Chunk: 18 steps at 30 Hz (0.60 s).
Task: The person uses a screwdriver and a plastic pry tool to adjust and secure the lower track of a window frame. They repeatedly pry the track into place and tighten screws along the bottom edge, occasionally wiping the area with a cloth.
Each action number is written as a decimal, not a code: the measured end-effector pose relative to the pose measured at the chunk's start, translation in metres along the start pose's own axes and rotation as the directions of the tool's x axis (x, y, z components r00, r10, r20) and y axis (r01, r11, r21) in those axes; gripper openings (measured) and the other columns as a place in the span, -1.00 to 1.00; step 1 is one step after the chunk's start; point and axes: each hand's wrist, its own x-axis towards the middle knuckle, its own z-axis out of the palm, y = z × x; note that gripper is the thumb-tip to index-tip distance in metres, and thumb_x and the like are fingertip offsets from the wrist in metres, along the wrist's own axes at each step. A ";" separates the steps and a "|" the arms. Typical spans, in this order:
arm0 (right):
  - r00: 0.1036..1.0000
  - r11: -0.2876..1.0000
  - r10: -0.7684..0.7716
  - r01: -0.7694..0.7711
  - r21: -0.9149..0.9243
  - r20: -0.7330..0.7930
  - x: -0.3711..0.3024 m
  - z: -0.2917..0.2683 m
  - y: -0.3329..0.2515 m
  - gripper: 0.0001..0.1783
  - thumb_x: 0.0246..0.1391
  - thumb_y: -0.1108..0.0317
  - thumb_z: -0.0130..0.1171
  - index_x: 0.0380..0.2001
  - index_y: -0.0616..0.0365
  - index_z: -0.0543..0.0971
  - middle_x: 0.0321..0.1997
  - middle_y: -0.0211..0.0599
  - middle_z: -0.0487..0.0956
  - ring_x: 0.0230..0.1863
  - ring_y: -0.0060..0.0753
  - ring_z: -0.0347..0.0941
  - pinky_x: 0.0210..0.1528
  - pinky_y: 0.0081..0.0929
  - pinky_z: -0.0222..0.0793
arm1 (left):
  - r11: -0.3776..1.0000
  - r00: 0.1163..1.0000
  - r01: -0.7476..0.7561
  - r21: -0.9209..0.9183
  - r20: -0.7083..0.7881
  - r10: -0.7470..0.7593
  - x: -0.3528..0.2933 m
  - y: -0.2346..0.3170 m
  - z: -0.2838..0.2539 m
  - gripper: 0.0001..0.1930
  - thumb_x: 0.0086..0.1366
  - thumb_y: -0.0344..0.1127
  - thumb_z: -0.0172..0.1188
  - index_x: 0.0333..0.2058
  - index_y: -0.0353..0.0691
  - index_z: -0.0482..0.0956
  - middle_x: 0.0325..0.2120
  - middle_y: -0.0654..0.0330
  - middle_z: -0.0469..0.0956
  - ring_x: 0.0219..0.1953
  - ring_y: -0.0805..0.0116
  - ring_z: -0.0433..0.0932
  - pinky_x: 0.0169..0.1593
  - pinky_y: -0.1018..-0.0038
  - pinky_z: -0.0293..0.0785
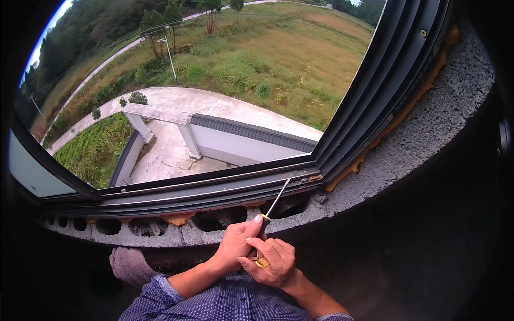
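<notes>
Both hands meet at lower centre of the frame on one tool. A screwdriver (270,222) with a dark handle and yellow butt is clamped in the left hand (235,243), thumb laid up along the handle; the right hand (274,260) is closed around the yellow end just below. Long axis runs from the hands up and to the right. The thin metal shaft crosses the grey block sill (375,171), and its tip sits at the lower track of the dark window frame (214,187), close to the lower right corner where orange foam (348,168) shows in the joint. The contact point therefore lies up-right of both hands; the left hand is the nearer one. A grey cloth (128,265) sits at lower left, well apart.
</notes>
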 end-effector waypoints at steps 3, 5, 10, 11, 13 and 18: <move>1.000 1.000 -0.009 0.009 0.019 -0.008 0.001 0.005 0.002 -0.69 0.13 0.37 0.53 -0.12 0.26 0.68 -0.52 -0.33 0.54 -0.60 -0.33 0.48 -0.52 -0.41 0.40 | 0.998 1.000 -0.024 -0.063 0.001 0.024 0.002 -0.008 -0.003 -0.45 0.63 0.14 0.11 -0.39 -0.23 0.60 -0.54 0.37 0.51 -0.51 0.63 0.38 -0.43 0.56 0.35; 0.997 0.996 0.076 -0.077 0.045 0.023 0.005 0.001 -0.003 -0.85 0.18 0.47 0.45 -0.20 0.23 0.70 -0.51 -0.29 0.57 -0.59 -0.28 0.50 -0.51 -0.39 0.42 | 0.998 0.999 -0.040 -0.043 0.024 0.041 0.002 -0.011 -0.005 -0.47 0.63 0.13 0.12 -0.40 -0.22 0.60 -0.54 0.38 0.49 -0.52 0.64 0.37 -0.45 0.57 0.33; 0.929 0.904 0.371 -0.362 0.227 0.004 0.011 -0.021 0.007 -0.87 0.35 0.44 0.35 -0.28 0.30 0.70 -0.47 -0.25 0.63 -0.51 -0.36 0.56 -0.47 -0.44 0.42 | 0.981 0.995 -0.072 0.178 0.079 0.058 -0.003 -0.002 -0.017 -0.53 0.63 0.08 0.13 -0.30 -0.22 0.64 -0.56 0.41 0.46 -0.55 0.66 0.36 -0.49 0.60 0.29; 0.902 0.863 0.431 -0.424 0.273 0.039 0.010 -0.027 0.013 -0.85 0.38 0.43 0.32 -0.28 0.30 0.71 -0.49 -0.28 0.63 -0.51 -0.42 0.55 -0.47 -0.48 0.40 | 0.973 0.996 -0.068 0.222 0.070 0.053 -0.005 0.004 -0.016 -0.57 0.63 0.05 0.13 -0.06 -0.28 0.66 -0.52 0.38 0.50 -0.52 0.63 0.41 -0.44 0.58 0.36; 0.817 0.730 0.569 -0.555 0.399 0.097 0.012 -0.033 0.015 -0.76 0.45 0.36 0.26 -0.30 0.28 0.72 -0.54 -0.38 0.60 -0.54 -0.60 0.50 -0.48 -0.60 0.34 | 0.949 0.992 -0.123 0.290 0.076 0.105 -0.010 0.008 -0.016 -0.56 0.63 0.03 0.14 0.11 -0.28 0.60 -0.48 0.36 0.55 -0.46 0.63 0.47 -0.38 0.57 0.42; 0.635 0.486 0.755 -0.709 0.511 0.163 0.013 -0.041 0.018 -0.70 0.46 0.29 0.28 -0.30 0.33 0.69 -0.55 -0.39 0.60 -0.57 -0.61 0.50 -0.48 -0.61 0.40 | 0.866 0.967 -0.223 0.448 0.212 0.140 -0.016 0.004 -0.028 -0.37 0.55 0.08 0.26 0.41 -0.16 0.46 -0.25 0.11 0.72 -0.23 0.45 0.63 -0.10 0.40 0.60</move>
